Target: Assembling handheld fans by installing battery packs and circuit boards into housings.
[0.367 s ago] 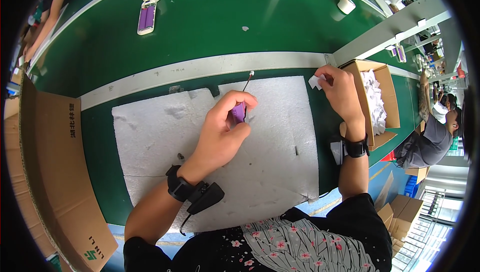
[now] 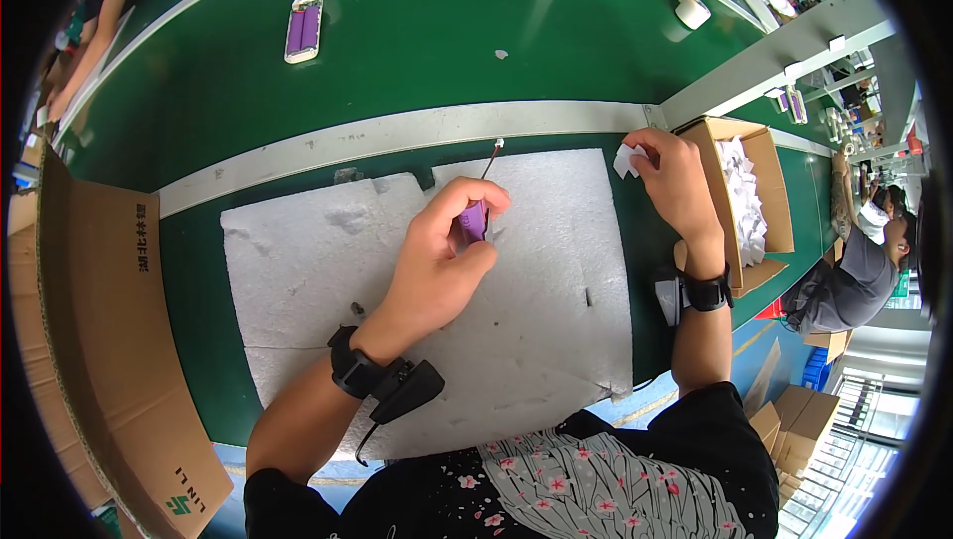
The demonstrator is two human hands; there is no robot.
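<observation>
Beyond the foam sheet (image 2: 536,321), a white device with purple cells (image 2: 304,28) and a pale scrap (image 2: 501,55) are shifting slightly right; both hands are barely moving. The purple pack (image 2: 475,222) is sitting over the sheet, left hand (image 2: 432,271) grasping it, thin lead (image 2: 491,162) pointing toward the sheet's far edge. Right of the sheet, the right hand (image 2: 680,187) is pinching a white piece (image 2: 625,161); farther right, an open carton (image 2: 774,187) is holding more white pieces (image 2: 743,202). Good handling is probably needing a steady pack, unstrained lead, light edge pinch.
</observation>
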